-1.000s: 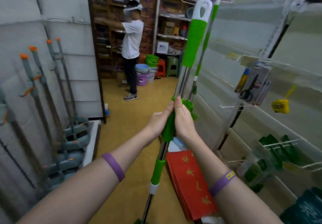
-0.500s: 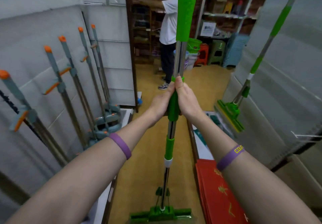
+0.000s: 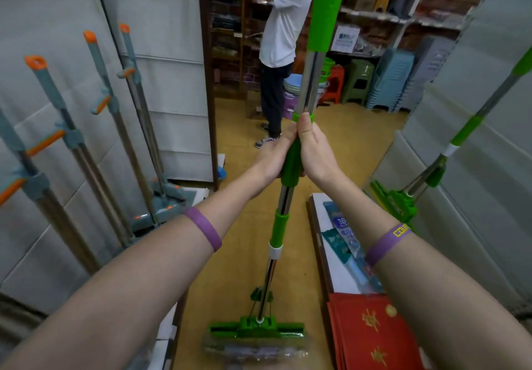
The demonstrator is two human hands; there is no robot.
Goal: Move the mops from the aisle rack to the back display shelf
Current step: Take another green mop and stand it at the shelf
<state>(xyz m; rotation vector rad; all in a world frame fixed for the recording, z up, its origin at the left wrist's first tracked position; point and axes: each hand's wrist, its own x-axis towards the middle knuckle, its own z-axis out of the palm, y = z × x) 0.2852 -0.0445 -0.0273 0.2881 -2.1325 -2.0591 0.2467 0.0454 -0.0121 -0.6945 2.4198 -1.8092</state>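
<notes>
Shop aisle (image 3: 359,127), yellow-floored. Green mop (image 3: 278,225) stands upright, head at 6 o'clock; left hand (image 3: 275,156) and right hand (image 3: 315,153) curl round its mid-pole sleeve. Probably light, rigid, long: mid-pole hold suits.

Both arms are stretched out in front, forearms coming in from the bottom corners so the 2 hands meet in the middle. The left hand (image 3: 272,158) and right hand (image 3: 315,153) are both wrapped around the mop handle (image 3: 309,84) at the same height, palms facing each other, thumb sides up and pretty much touching at the top. Wrists look straight, with 1 purple band (image 3: 203,233) on the left forearm and another on the right.
</notes>
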